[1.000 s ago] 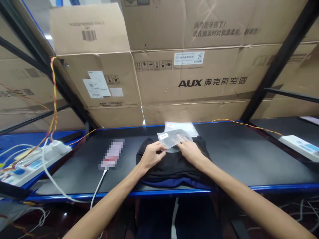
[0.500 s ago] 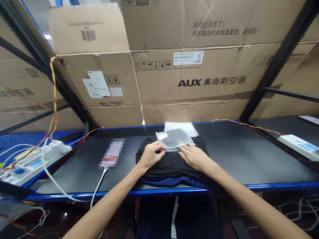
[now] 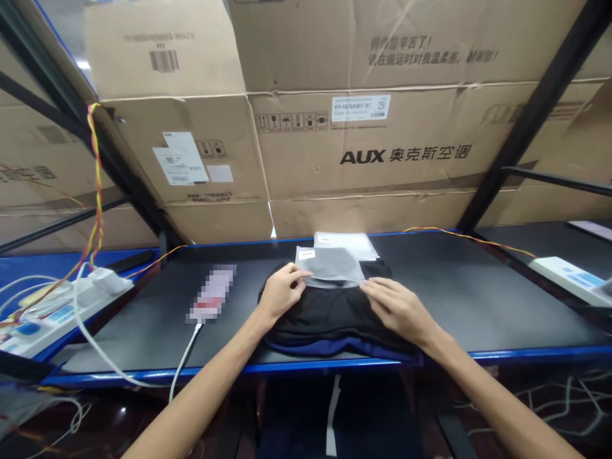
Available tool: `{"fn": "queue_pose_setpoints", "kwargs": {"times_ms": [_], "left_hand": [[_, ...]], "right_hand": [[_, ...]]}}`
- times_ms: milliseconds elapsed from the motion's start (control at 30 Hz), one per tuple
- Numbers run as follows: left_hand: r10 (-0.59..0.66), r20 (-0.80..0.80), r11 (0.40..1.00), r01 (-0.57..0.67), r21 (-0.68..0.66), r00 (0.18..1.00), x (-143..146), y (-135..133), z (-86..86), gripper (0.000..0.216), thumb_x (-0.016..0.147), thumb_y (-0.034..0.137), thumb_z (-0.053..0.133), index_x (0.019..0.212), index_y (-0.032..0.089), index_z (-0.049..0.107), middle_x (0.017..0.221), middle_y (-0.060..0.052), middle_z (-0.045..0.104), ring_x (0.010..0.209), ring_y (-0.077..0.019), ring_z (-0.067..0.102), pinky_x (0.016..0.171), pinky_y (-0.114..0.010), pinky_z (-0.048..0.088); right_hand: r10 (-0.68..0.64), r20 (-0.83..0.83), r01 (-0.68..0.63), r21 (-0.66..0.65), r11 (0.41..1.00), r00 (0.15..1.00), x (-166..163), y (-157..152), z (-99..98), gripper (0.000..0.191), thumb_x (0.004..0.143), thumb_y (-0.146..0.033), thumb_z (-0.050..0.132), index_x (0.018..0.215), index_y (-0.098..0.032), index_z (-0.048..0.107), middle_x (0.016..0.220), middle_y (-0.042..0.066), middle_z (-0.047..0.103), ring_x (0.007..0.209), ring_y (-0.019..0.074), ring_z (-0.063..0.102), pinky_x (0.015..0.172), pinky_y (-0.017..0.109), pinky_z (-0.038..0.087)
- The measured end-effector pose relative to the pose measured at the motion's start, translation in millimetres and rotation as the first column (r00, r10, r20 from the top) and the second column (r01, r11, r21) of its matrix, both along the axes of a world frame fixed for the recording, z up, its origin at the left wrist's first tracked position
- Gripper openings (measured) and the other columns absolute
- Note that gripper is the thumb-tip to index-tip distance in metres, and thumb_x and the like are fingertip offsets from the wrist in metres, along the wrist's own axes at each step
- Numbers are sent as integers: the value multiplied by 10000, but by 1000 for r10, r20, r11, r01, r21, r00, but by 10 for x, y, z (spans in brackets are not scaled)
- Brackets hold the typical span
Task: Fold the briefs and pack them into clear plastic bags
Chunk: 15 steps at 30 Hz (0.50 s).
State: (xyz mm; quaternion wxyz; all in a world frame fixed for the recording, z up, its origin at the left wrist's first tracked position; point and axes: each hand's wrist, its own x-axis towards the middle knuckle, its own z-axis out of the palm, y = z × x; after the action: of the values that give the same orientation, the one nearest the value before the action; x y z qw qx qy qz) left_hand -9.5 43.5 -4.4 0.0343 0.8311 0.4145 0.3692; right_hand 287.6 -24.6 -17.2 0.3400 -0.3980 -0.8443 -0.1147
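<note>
A frosted plastic bag [image 3: 332, 262] with a small white label lies over the back part of a folded pile of black fabric [image 3: 329, 312]. My left hand [image 3: 281, 292] pinches the bag's near left corner between thumb and fingers. At its near right corner, my right hand [image 3: 399, 307] has its fingers closed on the edge. The bag's near edge bows up slightly between the hands. Behind it lies another whitish plastic bag [image 3: 366, 245], partly covered. Dark blue fabric [image 3: 329, 348] shows under the black layers, along the table's front edge.
A phone [image 3: 213, 293], blurred out, lies left on the black table [image 3: 459, 299], with a white cable [image 3: 184, 363] plugged in. Power strips [image 3: 571, 280] sit at both sides. Large cardboard [image 3: 406, 185] stands behind, between black frame posts [image 3: 521, 127].
My right hand has moved right, from the middle of the bag's near edge to its right corner. The bag has shifted slightly left and lies straighter. My left hand keeps its corner.
</note>
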Motion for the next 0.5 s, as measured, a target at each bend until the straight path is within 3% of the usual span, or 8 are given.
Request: {"fn": "queue_pose_setpoints", "kwargs": {"times_ms": [100,267,400,500], "left_hand": [[12,-73,1000,-13,-22,997,-45,60,-33,275,792,57,567,864,246,754,940,-8,695,807,-162,658,767,-271,523],[20,-106,998,-27,-61,994,-75,112,-46,274,767,25,535,810,226,715,953,-1,716,794,-175,677,751,-292,537],[-10,-147,999,15,31,989,-1,55,17,279,771,59,581,982,205,689,1107,-61,675,1005,-239,643,926,-386,503],[-107,-204,983,134,124,973,107,4,63,299,827,123,602,1114,195,645,1236,-97,610,1172,-260,567,1019,-408,453]], "right_hand": [[-62,-24,61,-46,997,998,121,95,0,345,955,-168,474,1245,-246,643,1178,48,710,1084,217,648,957,399,552],[-28,154,36,-49,998,988,157,353,38,347,948,-166,479,1229,-243,666,1241,70,683,1134,236,628,928,404,563],[60,290,-71,28,997,955,71,464,48,298,954,-171,509,1194,-204,684,1285,90,657,1176,265,609,982,444,523],[124,288,-147,63,987,950,24,487,20,276,963,-150,494,1129,-199,708,1202,70,706,1106,238,658,951,405,546]]}}
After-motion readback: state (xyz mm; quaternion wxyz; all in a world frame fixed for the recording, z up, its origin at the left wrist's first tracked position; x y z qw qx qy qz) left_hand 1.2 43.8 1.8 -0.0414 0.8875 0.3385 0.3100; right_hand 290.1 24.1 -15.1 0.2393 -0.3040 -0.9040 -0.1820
